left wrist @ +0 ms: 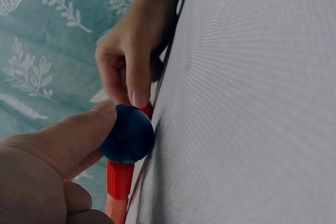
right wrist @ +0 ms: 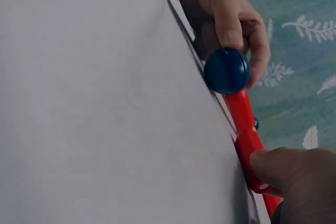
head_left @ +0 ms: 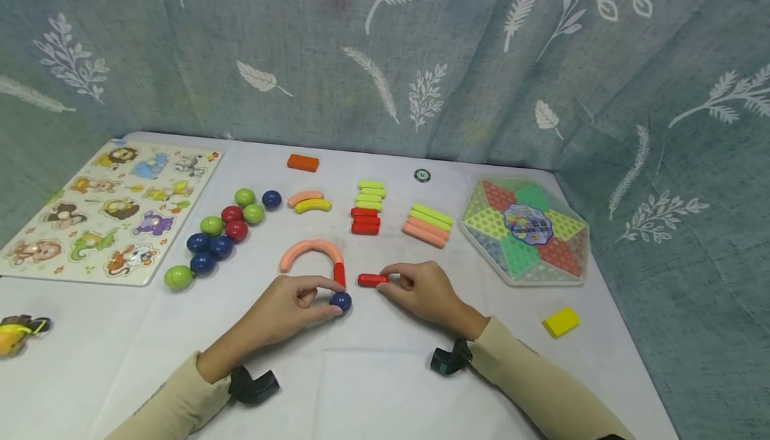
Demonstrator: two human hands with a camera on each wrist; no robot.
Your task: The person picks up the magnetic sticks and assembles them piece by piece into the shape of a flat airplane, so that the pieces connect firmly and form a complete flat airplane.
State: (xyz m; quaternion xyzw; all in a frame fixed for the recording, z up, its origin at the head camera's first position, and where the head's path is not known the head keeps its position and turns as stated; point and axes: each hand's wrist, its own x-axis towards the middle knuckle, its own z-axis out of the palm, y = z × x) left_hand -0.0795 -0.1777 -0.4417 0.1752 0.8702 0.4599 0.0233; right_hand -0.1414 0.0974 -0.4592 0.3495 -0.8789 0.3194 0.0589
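My left hand (head_left: 293, 304) pinches a dark blue ball (head_left: 341, 302) between thumb and index finger. The ball sits at the lower end of a short red piece (head_left: 339, 273), which continues a salmon-coloured arc (head_left: 301, 249) of curved pieces lying on the table. To the right, my right hand (head_left: 426, 291) grips one end of a red rod (head_left: 369, 280) between thumb and fingers. A small hole shows in the rod's end in the right wrist view. A short gap separates this rod from the ball and arc in the head view.
Green, red and blue balls (head_left: 221, 247) cluster at left beside an animal puzzle board (head_left: 150, 275). Behind the hands lie curved pieces (head_left: 313, 206), short rods (head_left: 365, 221) and longer rods (head_left: 424, 233). A hexagonal game box (head_left: 511, 278) and yellow block (head_left: 561, 321) are at right.
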